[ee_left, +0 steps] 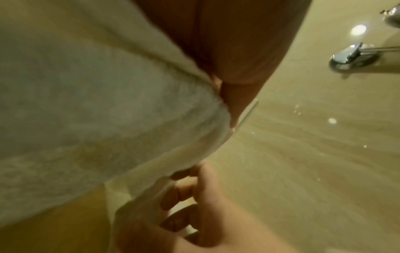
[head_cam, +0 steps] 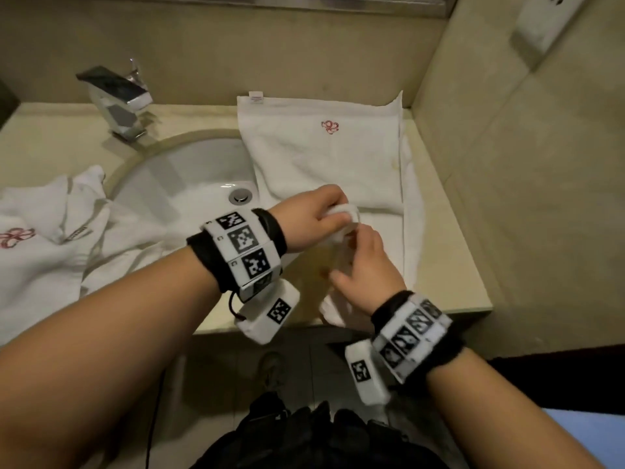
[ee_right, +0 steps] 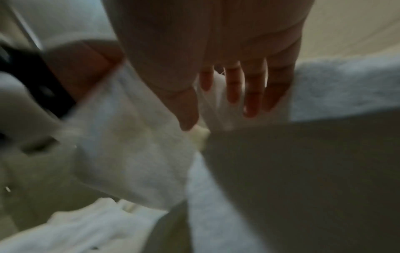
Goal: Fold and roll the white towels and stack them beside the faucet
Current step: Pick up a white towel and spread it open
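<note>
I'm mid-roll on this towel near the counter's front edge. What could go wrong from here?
The half-rolled towel reaches the front edge of the counter. If the left hand or right hand loosens its grip, the roll may spring open or slide off. The folded towel behind it lies partly over the sink basin, so a nudge from the left hand might tip it in.

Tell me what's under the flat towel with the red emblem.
Another white towel layer shows past the emblem towel's right and near edges, lying on the counter. The emblem towel's left edge overlaps the sink rim. Whatever else lies beneath is covered.
</note>
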### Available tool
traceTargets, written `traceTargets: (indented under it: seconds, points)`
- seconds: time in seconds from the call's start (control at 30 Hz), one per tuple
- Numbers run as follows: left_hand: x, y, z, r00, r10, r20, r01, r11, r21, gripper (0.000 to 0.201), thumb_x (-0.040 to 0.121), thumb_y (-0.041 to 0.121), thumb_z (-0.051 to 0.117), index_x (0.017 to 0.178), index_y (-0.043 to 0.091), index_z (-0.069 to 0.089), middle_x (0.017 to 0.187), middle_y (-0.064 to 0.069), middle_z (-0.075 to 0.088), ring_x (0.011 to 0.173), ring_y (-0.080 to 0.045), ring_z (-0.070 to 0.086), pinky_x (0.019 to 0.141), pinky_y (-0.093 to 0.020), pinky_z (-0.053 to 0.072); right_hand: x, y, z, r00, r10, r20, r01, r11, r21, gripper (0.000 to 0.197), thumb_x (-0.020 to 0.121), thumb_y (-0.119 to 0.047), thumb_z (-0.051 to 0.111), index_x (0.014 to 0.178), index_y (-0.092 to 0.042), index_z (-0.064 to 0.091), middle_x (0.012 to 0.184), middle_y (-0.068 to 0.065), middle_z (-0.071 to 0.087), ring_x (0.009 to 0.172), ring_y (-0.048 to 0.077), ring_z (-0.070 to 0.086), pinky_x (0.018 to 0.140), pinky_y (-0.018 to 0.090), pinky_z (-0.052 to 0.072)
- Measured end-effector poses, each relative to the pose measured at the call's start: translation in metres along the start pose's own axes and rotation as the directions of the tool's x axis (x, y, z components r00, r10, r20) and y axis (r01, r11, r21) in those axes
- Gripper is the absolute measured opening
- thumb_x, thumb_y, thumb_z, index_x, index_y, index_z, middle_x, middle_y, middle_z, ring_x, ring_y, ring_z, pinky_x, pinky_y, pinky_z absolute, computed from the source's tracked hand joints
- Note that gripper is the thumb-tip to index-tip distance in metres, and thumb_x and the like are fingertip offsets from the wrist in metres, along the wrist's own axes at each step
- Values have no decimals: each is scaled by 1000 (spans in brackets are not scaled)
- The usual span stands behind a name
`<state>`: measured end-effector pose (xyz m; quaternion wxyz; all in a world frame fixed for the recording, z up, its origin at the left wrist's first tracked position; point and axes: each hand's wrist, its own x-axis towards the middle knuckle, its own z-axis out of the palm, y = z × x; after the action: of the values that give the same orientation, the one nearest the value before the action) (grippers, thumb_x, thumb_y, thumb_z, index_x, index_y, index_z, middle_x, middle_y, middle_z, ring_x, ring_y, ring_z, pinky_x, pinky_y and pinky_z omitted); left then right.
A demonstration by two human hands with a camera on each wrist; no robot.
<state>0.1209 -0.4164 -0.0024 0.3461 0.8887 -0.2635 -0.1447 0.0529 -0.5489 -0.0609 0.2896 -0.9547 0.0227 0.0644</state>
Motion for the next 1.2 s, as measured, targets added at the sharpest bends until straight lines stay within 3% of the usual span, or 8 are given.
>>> traceTargets:
  seconds: [0.27,0.37,0.57,0.73,0.9,1.0,1.1,1.2]
  points:
    - [-12,5,-9,985,-71,159,114,953,-279,33,76,15,72,99,18,48,87,4,55,83,-12,52,80,-25,46,27,5,-4,989,93,-116,-87,995,53,38,80,-22,59,112,-12,42,118,12,45,107,32,48,86,40,42]
    - [-14,3,-13,992,-49,112,55,997,-52,35,76,15,70,99,20,45,86,7,55,74,-9,51,62,-11,41,30,18,-19,987,37,-157,-26,997,73,19,80,-14,56,96,-12,46,106,12,49,96,29,49,76,34,39]
    - [-20,-6,-22,994,-93,-62,99,991,94,42,76,15,63,115,19,46,99,2,53,87,-20,53,77,-29,45,25,50,-49,976,5,-218,0,1000,23,18,81,-6,50,98,-6,56,102,15,56,93,29,51,69,25,30]
    - [-20,-21,-28,980,-153,-129,192,902,386,21,87,28,53,105,17,52,105,-6,61,91,-26,54,72,-29,35,20,41,-86,956,24,-292,131,858,496,29,84,-1,47,84,-28,58,85,-7,59,79,11,52,75,25,38]
    - [-38,-45,-40,962,-173,-211,244,891,382,13,89,22,52,96,14,60,99,-10,64,87,-28,54,68,-28,31,-14,49,-99,964,-191,183,176,980,92,33,72,-60,58,93,-36,61,89,-18,61,87,4,57,76,22,41]
    - [-52,-53,-38,961,-170,-216,230,927,295,10,87,17,54,93,16,62,89,-5,62,78,-20,47,66,-26,30,-17,72,-86,876,21,481,239,848,-473,42,80,-37,65,113,-12,56,110,2,60,104,21,55,81,28,38]
    - [-64,-55,-38,969,-170,-178,190,977,99,6,86,27,60,85,21,62,79,2,59,73,-15,51,63,-26,36,-15,93,-101,956,110,271,52,847,-530,24,86,-10,52,107,-4,60,116,19,61,107,31,56,84,32,40]
    - [-75,-54,-46,968,-202,-146,189,977,-94,15,86,36,58,74,27,60,63,14,60,60,1,53,56,-16,40,-17,111,-127,962,173,-210,-193,978,-83,22,92,-14,47,104,-4,62,107,25,63,100,35,58,78,35,41]
